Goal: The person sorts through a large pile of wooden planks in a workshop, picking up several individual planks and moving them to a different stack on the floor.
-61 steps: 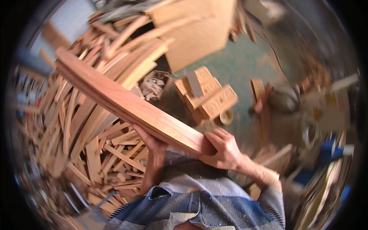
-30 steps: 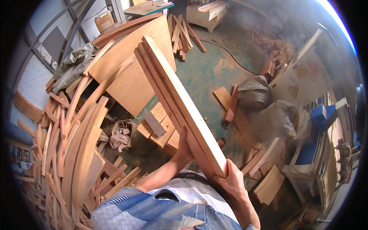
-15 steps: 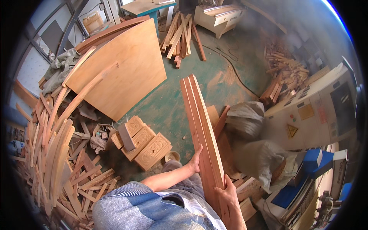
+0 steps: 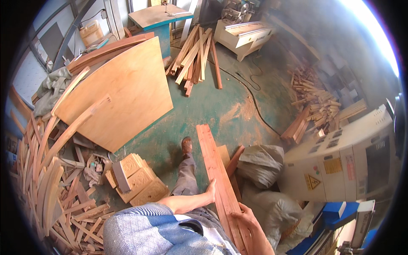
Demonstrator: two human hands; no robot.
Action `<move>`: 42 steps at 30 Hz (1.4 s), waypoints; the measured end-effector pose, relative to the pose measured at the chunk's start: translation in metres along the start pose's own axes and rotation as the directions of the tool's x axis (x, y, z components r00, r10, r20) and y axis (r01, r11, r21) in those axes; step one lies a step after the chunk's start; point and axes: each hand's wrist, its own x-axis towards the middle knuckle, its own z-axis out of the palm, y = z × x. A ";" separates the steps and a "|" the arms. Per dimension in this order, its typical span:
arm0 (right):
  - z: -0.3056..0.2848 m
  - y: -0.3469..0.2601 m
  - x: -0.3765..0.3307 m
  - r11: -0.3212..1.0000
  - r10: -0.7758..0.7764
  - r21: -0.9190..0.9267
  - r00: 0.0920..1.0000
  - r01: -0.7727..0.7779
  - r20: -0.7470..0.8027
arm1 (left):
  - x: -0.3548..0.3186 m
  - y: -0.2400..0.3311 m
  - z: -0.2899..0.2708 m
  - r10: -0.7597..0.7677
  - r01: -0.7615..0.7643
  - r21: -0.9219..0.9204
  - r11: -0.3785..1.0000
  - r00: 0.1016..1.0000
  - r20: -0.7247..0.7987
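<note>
A bundle of long, reddish wooden boards (image 4: pixel 216 163) lies lengthwise before me, its far end out over the green floor. My left hand (image 4: pixel 211 191) is closed on the bundle's left edge, about midway along. Nearer to me, my right hand (image 4: pixel 245 217) grips the right edge, its thumb lying across the top face. The fingers beneath the boards are hidden, and the near end runs out of view at the bottom. Left of the boards, my leg (image 4: pixel 185 174) is stretched forward with the shoe on the floor.
Carved wooden blocks (image 4: pixel 138 178) and heaped curved offcuts (image 4: pixel 49 191) are at left, under a large plywood sheet (image 4: pixel 123 93). Grey sacks (image 4: pixel 261 163) and a beige electrical cabinet (image 4: pixel 318 174) stand at right. Ahead lie stacked strips (image 4: pixel 197 55) and a black cable (image 4: pixel 255 102).
The boards' far end has dropped lower in view, and their top faces now show more. My left leg has come forward. The surroundings have shifted as my head moved.
</note>
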 end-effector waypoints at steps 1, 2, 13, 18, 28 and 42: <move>0.000 -0.017 0.024 1.000 0.021 -0.017 1.000 -0.020 0.005 | 0.011 0.026 0.007 -0.023 0.024 -0.028 0.999 0.999 0.042; -0.003 -0.032 0.050 1.000 0.029 -0.004 0.999 -0.029 0.013 | 0.026 0.051 0.009 -0.052 0.056 -0.055 0.997 0.995 0.082; 0.006 -0.431 0.421 0.922 -0.263 0.317 0.960 0.222 0.094 | 0.245 0.590 0.148 0.253 -0.241 -0.082 0.967 0.943 0.218; -0.012 -0.662 0.599 0.893 -0.264 0.434 0.921 0.122 0.285 | 0.172 0.885 0.268 0.500 -0.528 0.288 0.799 0.849 0.171; 0.066 -0.554 0.605 0.431 -0.434 -0.865 0.899 0.256 0.050 | 0.176 0.738 0.013 0.401 -0.273 0.486 0.830 0.898 -0.181; -0.131 -0.253 0.501 0.068 0.182 -0.981 0.965 0.182 0.191 | -0.034 0.126 -0.182 0.011 -0.270 -0.139 0.953 0.489 -0.872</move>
